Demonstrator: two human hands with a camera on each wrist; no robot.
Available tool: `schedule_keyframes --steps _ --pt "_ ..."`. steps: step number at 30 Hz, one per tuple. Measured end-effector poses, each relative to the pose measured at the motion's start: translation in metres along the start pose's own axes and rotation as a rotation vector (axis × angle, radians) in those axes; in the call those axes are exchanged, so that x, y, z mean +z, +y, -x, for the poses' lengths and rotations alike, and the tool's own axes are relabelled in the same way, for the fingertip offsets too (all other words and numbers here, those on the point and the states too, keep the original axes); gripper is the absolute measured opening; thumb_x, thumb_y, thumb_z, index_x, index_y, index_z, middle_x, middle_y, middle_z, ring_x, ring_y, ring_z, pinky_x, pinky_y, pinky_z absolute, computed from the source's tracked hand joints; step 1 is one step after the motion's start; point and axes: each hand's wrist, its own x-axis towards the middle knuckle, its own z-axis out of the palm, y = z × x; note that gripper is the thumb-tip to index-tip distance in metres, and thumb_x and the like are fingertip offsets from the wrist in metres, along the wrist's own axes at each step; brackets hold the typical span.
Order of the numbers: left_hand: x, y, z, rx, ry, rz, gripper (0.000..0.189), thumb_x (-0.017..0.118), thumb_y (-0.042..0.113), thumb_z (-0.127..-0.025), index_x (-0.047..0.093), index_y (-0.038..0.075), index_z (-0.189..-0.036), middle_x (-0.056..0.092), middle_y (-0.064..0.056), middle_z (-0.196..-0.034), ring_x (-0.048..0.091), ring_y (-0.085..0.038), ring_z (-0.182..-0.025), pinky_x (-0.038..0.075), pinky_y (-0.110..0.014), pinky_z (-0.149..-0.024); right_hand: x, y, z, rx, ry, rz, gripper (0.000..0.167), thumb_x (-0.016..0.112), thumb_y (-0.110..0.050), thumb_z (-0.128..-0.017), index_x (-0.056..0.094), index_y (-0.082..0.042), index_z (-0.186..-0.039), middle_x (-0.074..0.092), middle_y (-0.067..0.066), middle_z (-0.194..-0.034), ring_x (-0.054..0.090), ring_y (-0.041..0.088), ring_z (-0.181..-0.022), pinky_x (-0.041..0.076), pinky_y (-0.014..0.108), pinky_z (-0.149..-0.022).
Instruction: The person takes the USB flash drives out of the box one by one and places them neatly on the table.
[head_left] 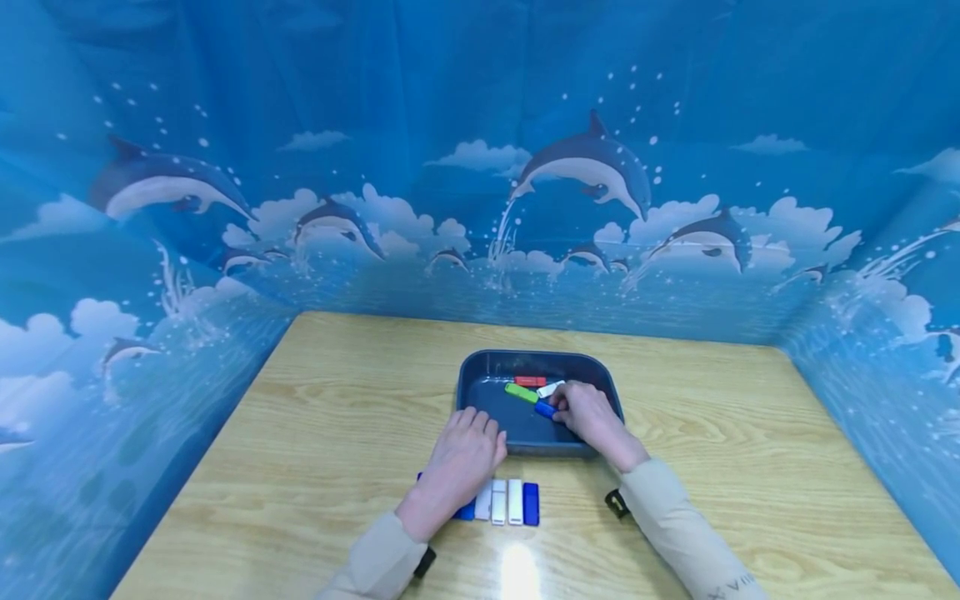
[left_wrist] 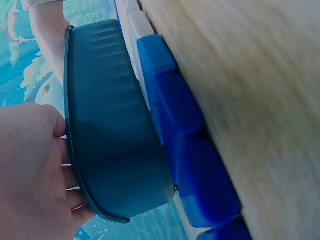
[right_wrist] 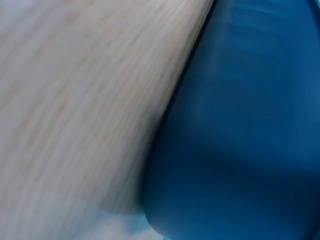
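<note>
A dark blue tray (head_left: 540, 450) stands on the wooden table. Inside it lie a red USB flash drive (head_left: 530, 381), a green one (head_left: 521, 392) and a white one (head_left: 551, 389). Over the tray's right side, my right hand (head_left: 592, 414) pinches a blue USB flash drive (head_left: 545, 409), close beside the green one's end. My left hand (head_left: 467, 454) holds the tray's near left rim, its fingers hooked over the edge in the left wrist view. The right wrist view shows the tray's outer wall (right_wrist: 240, 130), with the right hand out of sight.
In front of the tray runs a row of several blue and white flash drives, including a white one (head_left: 515, 502) and a blue one (head_left: 531, 504); my left hand and forearm cover part of it. A dolphin-print curtain (head_left: 420, 167) surrounds the table (head_left: 337, 400).
</note>
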Motion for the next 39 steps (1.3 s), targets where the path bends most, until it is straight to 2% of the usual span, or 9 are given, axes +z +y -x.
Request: schedule_keyframes --steps 8,13,17,21,29,32,35,39 --pt "-0.001 0.001 0.0 -0.002 -0.003 -0.008 0.034 0.047 0.035 -0.106 0.071 0.01 -0.103 0.069 -0.004 -0.099 0.06 -0.02 -0.099 0.049 -0.038 -0.098 0.0 0.003 0.001 -0.008 0.014 -0.06 0.013 0.076 -0.004 -0.089 0.069 -0.009 -0.098 0.067 0.001 -0.086 0.061 0.015 -0.075 0.052 0.035 -0.066" --pt "0.0 0.001 0.0 -0.008 -0.014 -0.004 0.036 0.047 0.036 -0.106 0.071 0.01 -0.106 0.07 -0.004 -0.102 0.061 -0.021 -0.101 0.049 -0.038 -0.1 -0.001 0.006 0.002 -0.031 0.069 -0.125 0.023 0.074 -0.003 -0.09 0.07 -0.01 -0.112 0.067 0.001 -0.086 0.059 0.014 -0.072 0.051 0.034 -0.065" --pt "0.001 0.001 0.001 -0.01 -0.015 0.005 0.036 0.046 0.035 -0.106 0.071 0.009 -0.106 0.07 -0.005 -0.102 0.061 -0.021 -0.102 0.049 -0.039 -0.1 -0.003 0.006 0.006 -0.052 0.124 -0.222 0.035 0.074 -0.001 -0.09 0.068 -0.013 -0.122 0.067 0.003 -0.088 0.062 0.014 -0.072 0.053 0.035 -0.065" --pt "0.002 0.002 0.001 -0.008 -0.006 0.009 0.035 0.047 0.035 -0.106 0.071 0.009 -0.105 0.07 -0.005 -0.101 0.061 -0.021 -0.101 0.049 -0.038 -0.1 -0.007 0.004 0.012 -0.034 0.145 -0.346 0.04 0.074 -0.001 -0.09 0.066 -0.015 -0.127 0.067 0.006 -0.093 0.067 0.017 -0.078 0.058 0.036 -0.07" --pt "0.002 0.002 0.001 -0.002 0.016 0.009 0.035 0.048 0.035 -0.106 0.071 0.009 -0.103 0.069 -0.004 -0.099 0.061 -0.021 -0.1 0.049 -0.038 -0.099 -0.018 -0.001 0.031 0.046 0.101 -0.658 0.039 0.069 -0.001 -0.094 0.06 -0.003 -0.132 0.062 0.018 -0.101 0.071 0.031 -0.082 0.062 0.043 -0.074" --pt "0.002 0.001 0.001 0.002 0.023 0.007 0.035 0.048 0.035 -0.106 0.071 0.009 -0.102 0.069 -0.004 -0.098 0.061 -0.021 -0.099 0.049 -0.038 -0.099 -0.023 -0.006 0.041 0.079 0.083 -0.761 0.037 0.067 -0.002 -0.096 0.059 -0.001 -0.131 0.061 0.02 -0.104 0.072 0.032 -0.084 0.061 0.046 -0.077" --pt "0.001 0.001 0.001 0.0 0.018 0.008 0.035 0.048 0.035 -0.106 0.071 0.009 -0.102 0.069 -0.004 -0.097 0.06 -0.021 -0.099 0.049 -0.038 -0.099 -0.029 -0.011 0.052 0.097 0.064 -0.822 0.036 0.066 -0.005 -0.098 0.057 0.0 -0.132 0.06 0.019 -0.108 0.073 0.028 -0.084 0.061 0.046 -0.078" --pt "0.0 0.0 0.0 -0.003 0.01 0.011 0.035 0.047 0.035 -0.106 0.071 0.009 -0.102 0.068 -0.004 -0.097 0.06 -0.02 -0.098 0.049 -0.038 -0.098 -0.032 -0.014 0.066 0.126 0.029 -0.847 0.036 0.066 -0.008 -0.098 0.056 0.0 -0.133 0.061 0.018 -0.11 0.071 0.023 -0.085 0.06 0.047 -0.081"
